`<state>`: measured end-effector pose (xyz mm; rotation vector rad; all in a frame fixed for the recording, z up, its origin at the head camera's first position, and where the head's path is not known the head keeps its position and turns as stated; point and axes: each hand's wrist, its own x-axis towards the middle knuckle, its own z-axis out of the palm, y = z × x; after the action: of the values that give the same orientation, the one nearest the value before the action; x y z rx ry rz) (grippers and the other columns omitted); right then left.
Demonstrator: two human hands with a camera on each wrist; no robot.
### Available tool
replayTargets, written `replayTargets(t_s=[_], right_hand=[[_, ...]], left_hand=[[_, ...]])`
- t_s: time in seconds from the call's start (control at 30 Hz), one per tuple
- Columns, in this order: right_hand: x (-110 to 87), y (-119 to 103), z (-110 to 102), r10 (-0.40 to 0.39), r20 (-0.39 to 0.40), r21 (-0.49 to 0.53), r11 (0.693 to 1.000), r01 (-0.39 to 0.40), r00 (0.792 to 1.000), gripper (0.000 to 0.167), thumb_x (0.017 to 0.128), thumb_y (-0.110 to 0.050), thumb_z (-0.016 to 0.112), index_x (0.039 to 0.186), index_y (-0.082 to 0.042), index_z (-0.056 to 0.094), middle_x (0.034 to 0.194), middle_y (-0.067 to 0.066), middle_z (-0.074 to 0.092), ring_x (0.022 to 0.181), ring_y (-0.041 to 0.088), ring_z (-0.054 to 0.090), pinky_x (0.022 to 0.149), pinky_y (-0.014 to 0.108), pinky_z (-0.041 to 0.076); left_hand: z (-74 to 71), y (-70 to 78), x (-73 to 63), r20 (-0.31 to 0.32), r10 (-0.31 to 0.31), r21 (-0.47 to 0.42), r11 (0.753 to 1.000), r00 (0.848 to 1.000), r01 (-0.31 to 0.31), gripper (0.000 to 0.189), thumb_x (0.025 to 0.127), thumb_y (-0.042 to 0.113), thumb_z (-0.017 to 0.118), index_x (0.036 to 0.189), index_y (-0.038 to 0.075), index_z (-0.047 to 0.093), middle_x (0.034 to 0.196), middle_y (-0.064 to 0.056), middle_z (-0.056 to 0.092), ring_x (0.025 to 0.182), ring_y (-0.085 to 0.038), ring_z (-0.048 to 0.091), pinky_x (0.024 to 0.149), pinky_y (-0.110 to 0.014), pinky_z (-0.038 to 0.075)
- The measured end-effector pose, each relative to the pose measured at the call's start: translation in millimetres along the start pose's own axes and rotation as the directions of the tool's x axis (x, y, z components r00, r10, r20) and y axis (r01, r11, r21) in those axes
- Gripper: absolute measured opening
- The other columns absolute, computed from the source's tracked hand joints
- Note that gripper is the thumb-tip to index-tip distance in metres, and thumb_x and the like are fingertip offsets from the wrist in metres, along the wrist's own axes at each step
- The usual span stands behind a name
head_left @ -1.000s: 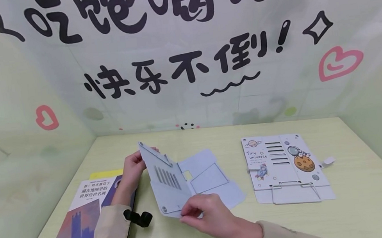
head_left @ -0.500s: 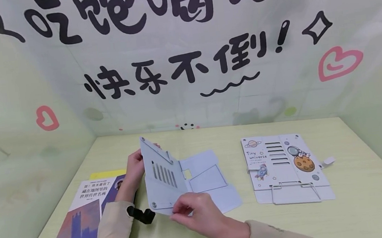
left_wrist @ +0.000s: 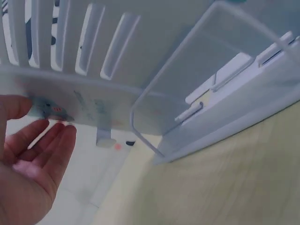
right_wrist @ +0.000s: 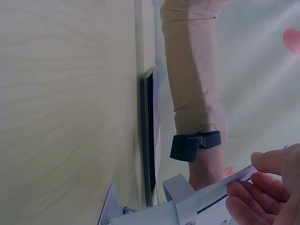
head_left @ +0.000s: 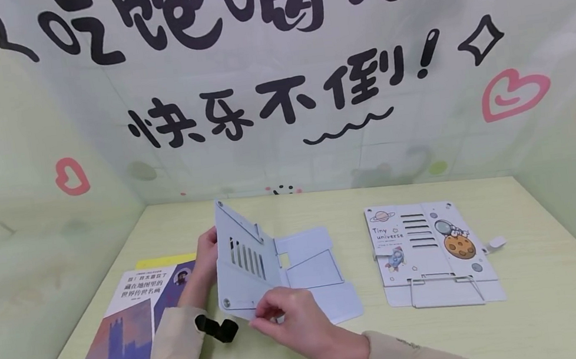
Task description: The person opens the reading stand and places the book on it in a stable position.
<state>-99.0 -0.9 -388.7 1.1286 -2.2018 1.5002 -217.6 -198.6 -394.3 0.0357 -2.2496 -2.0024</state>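
Observation:
A white folding book stand [head_left: 241, 292] is on the table, its slotted panel raised steeply from the flat base plate [head_left: 328, 302]. My left hand [head_left: 205, 261] grips the panel's far left edge, its fingers mostly behind the panel in the head view. In the left wrist view, thumb and fingers of the left hand [left_wrist: 35, 164] meet at the edge, near a wire support [left_wrist: 176, 65]. At the near bottom edge of the panel, my right hand [head_left: 300, 323] pinches with thumb and fingertips. The right wrist view shows the right hand [right_wrist: 265, 192] at that edge.
A second book stand [head_left: 421, 268] with a "Tiny universe" space print lies at the right. Left of the hands, a picture-covered book [head_left: 107, 354] lies over something yellow [head_left: 163, 260]. Printed walls close off the table's [head_left: 549, 315] back and sides.
The slotted panel has tilted further upright, its near corner shifting left and up. Both hands have moved along with it, the right hand leftward. The second stand and the book stay put.

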Motion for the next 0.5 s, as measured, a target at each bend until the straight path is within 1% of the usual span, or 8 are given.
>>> replayTargets(t_s=[0.13, 0.17, 0.23, 0.3, 0.33, 0.4, 0.43, 0.5], right_hand=[[4.0, 4, -12, 0.070, 0.014, 0.052, 0.996, -0.071, 0.997, 0.009, 0.079, -0.006, 0.074, 0.077, -0.002, 0.066, 0.073, 0.004, 0.067, 0.067, 0.000, 0.060, 0.060, 0.014, 0.051], [5.4, 6, -16, 0.100, 0.019, 0.059, 0.993, -0.101, 0.995, 0.009, 0.079, -0.007, 0.074, 0.077, -0.002, 0.066, 0.074, 0.005, 0.067, 0.066, 0.001, 0.060, 0.060, 0.015, 0.051], [8.6, 13, -26, 0.166, 0.046, 0.051, 0.985, -0.168, 0.985, 0.006, 0.081, -0.006, 0.071, 0.080, -0.001, 0.067, 0.076, 0.006, 0.067, 0.066, 0.004, 0.061, 0.060, 0.017, 0.052], [11.3, 22, -37, 0.237, 0.092, -0.012, 0.971, -0.237, 0.967, 0.004, 0.083, -0.003, 0.068, 0.083, 0.001, 0.067, 0.078, 0.007, 0.067, 0.067, 0.008, 0.061, 0.061, 0.017, 0.052], [12.2, 27, -42, 0.264, 0.114, -0.059, 0.964, -0.258, 0.958, 0.004, 0.083, -0.002, 0.068, 0.084, 0.001, 0.067, 0.078, 0.007, 0.067, 0.068, 0.009, 0.061, 0.061, 0.018, 0.051], [12.7, 39, -52, 0.321, 0.159, -0.162, 0.941, -0.297, 0.934, 0.004, 0.083, 0.000, 0.067, 0.085, 0.002, 0.067, 0.078, 0.007, 0.066, 0.069, 0.012, 0.061, 0.062, 0.018, 0.050], [12.4, 44, -57, 0.346, 0.179, -0.216, 0.927, -0.306, 0.921, 0.004, 0.082, 0.000, 0.067, 0.085, 0.003, 0.067, 0.077, 0.006, 0.066, 0.069, 0.012, 0.059, 0.062, 0.019, 0.050], [10.3, 54, -63, 0.388, 0.197, -0.303, 0.898, -0.320, 0.901, 0.005, 0.080, 0.001, 0.068, 0.085, 0.002, 0.067, 0.076, 0.004, 0.064, 0.068, 0.013, 0.057, 0.062, 0.021, 0.049]], left_hand=[[0.2, 12.0, -20.2, -0.082, -0.042, -0.017, 0.999, 0.996, 0.041, 0.026, 0.094, 0.006, 0.049, 0.112, -0.011, 0.059, 0.074, 0.011, 0.060, 0.068, -0.002, 0.054, 0.062, -0.016, 0.045], [0.1, 16.4, -27.4, -0.099, -0.059, -0.059, 0.997, 0.993, 0.053, 0.029, 0.095, 0.008, 0.049, 0.115, -0.011, 0.058, 0.075, 0.012, 0.062, 0.070, -0.001, 0.056, 0.065, -0.016, 0.047], [0.0, 26.1, -42.7, -0.120, -0.096, -0.187, 0.980, 0.988, 0.072, 0.025, 0.096, 0.011, 0.050, 0.112, -0.001, 0.065, 0.079, 0.012, 0.066, 0.075, 0.000, 0.059, 0.068, -0.015, 0.048], [-1.1, 34.0, -58.9, -0.109, -0.091, -0.357, 0.933, 0.990, 0.047, 0.024, 0.097, 0.014, 0.047, 0.104, 0.007, 0.070, 0.083, 0.008, 0.069, 0.079, -0.003, 0.063, 0.072, -0.016, 0.050], [-2.0, 36.4, -67.1, -0.095, -0.065, -0.442, 0.897, 0.993, 0.016, 0.026, 0.098, 0.015, 0.045, 0.099, 0.010, 0.071, 0.087, 0.006, 0.070, 0.083, -0.005, 0.064, 0.074, -0.017, 0.051], [-3.0, 39.1, -82.6, -0.073, 0.029, -0.537, 0.841, 0.997, -0.064, 0.033, 0.100, 0.015, 0.039, 0.094, 0.014, 0.071, 0.095, 0.000, 0.070, 0.090, -0.009, 0.064, 0.080, -0.019, 0.050], [-3.3, 39.6, -89.9, -0.057, 0.094, -0.579, 0.808, 0.994, -0.109, 0.035, 0.101, 0.014, 0.036, 0.098, 0.011, 0.070, 0.098, -0.003, 0.069, 0.093, -0.011, 0.064, 0.082, -0.020, 0.050], [-2.5, 38.9, -103.9, -0.054, 0.219, -0.593, 0.778, 0.974, -0.208, 0.035, 0.100, 0.009, 0.032, 0.107, 0.004, 0.066, 0.106, -0.006, 0.066, 0.100, -0.014, 0.062, 0.088, -0.023, 0.048]])
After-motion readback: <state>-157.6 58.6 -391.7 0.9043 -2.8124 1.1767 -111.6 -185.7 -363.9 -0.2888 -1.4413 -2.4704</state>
